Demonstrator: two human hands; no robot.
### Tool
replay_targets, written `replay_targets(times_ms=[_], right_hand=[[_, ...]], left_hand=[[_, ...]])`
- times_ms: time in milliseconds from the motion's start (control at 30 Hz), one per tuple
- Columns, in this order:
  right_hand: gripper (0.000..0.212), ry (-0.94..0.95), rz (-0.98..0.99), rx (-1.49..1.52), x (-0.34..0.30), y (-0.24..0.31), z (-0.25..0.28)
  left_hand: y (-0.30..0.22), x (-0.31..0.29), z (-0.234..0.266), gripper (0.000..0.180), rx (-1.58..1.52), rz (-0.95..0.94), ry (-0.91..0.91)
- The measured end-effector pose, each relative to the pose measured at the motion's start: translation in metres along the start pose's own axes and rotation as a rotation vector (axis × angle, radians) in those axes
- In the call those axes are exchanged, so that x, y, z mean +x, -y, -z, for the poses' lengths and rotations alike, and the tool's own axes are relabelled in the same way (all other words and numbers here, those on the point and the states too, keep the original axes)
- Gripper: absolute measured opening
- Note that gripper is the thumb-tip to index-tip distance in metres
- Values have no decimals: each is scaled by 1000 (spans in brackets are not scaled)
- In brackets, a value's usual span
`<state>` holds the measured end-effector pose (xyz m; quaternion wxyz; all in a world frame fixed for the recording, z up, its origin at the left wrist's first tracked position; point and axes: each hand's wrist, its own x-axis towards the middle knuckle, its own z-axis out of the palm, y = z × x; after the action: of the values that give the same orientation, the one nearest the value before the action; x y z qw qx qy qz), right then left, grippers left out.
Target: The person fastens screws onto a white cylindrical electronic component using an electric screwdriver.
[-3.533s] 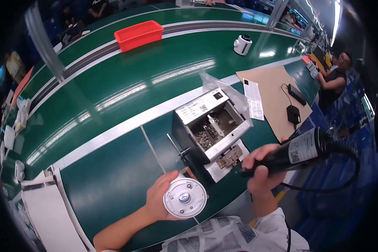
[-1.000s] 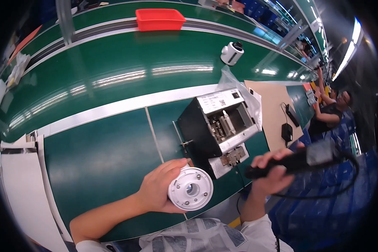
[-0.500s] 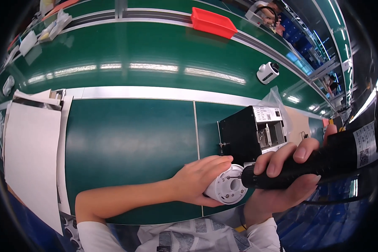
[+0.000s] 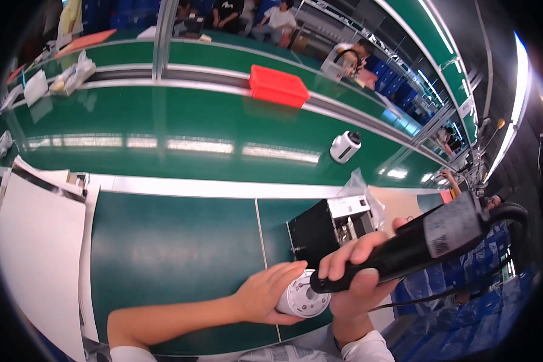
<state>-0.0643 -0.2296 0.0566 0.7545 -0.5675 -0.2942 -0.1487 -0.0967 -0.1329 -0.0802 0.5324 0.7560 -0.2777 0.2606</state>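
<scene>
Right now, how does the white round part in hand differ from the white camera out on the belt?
The white round part lies at the near edge of the green bench, gripped by the left hand, with the black power screwdriver in the right hand at its face. The white camera stands alone and upright on the green belt, untouched. The part is a flat disc; the camera is a taller body with a dark top. Both are white.

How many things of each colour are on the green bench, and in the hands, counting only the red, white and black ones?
Red: 1, the red bin.
White: 2, the round white part under the left hand, and the white camera.
Black: 2, the black power screwdriver in the right hand, and the black box.
Total: 5
</scene>
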Motion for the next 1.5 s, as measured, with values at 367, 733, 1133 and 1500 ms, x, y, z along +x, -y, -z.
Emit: replay_targets(times_ms=[367,733,1133,1500], right_hand=[[73,17,98,110,-4,-8,14],[45,-499,577,415,64,61,132],[40,-582,458,651,95,51,256],[42,-596,354,663,111,38,283]], left_hand=[[-11,6,4,94,144,88,126],[-32,28,5,100,-236,458,-39],[82,164,173,100,1034,733,104],[150,217,199,93,1379,973,667]])
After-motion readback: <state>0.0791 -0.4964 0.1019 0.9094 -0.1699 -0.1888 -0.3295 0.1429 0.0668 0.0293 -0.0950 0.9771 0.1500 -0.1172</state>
